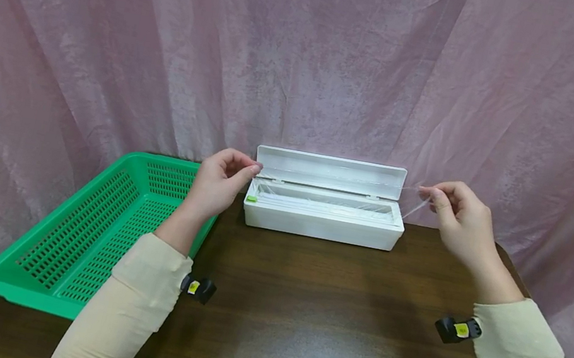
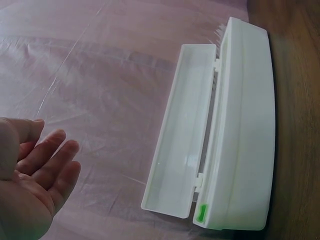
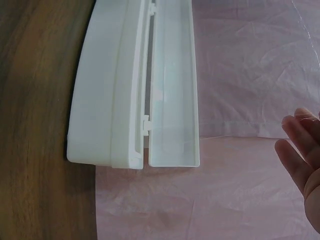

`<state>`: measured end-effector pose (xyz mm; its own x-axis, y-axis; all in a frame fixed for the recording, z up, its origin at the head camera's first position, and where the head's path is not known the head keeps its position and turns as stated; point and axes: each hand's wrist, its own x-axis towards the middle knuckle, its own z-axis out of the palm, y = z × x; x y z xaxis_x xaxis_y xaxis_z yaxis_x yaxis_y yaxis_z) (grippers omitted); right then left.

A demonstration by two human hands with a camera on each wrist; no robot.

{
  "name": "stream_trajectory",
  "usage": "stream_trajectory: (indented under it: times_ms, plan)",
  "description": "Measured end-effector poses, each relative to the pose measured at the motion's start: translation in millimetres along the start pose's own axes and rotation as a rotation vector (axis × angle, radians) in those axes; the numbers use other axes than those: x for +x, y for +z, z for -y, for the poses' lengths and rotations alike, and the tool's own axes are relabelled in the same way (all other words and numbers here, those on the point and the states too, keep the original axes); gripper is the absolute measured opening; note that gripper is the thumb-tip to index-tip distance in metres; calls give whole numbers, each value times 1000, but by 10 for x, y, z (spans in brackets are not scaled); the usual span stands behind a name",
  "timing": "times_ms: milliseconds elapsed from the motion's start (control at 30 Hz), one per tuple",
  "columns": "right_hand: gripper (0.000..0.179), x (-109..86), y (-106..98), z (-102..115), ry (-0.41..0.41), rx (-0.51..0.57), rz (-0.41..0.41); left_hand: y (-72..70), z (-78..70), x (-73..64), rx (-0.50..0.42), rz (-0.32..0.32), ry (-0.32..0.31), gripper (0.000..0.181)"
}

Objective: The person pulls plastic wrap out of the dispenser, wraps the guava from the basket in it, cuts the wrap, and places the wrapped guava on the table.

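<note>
A white plastic wrap dispenser box [image 1: 321, 227] lies on the table with its hinged lid [image 1: 330, 171] tipped up at the back. Clear plastic wrap [image 2: 56, 79] comes up from the box and spans between both hands. At the box's left end, my left hand [image 1: 218, 185] pinches one corner of the wrap between thumb and index finger. Off the right end, my right hand [image 1: 460, 223] pinches the other corner, where the film bunches into a thin strand. A small green piece [image 2: 202, 213] sits on the left end of the box rim. The wrap roll itself cannot be made out.
A green slotted basket [image 1: 37, 303] stands on the left of the brown wooden table [image 1: 305, 336], partly behind the left forearm. Pink curtain [image 1: 343, 54] hangs close behind the box. Each wrist wears a small black camera.
</note>
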<state>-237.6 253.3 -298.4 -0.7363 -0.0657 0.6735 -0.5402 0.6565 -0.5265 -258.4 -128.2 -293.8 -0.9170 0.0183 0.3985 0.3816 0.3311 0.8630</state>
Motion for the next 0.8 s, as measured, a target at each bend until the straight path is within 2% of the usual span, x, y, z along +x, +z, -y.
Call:
stream_trajectory:
  times_ms: [333,800]
  plan:
    - [18,6,4,1,24,66,21,-26,-5,-12,-28,55,-30,28]
    - [19,7,0,10,32,116,31,-25,-7,-4,-23,44,-12,24]
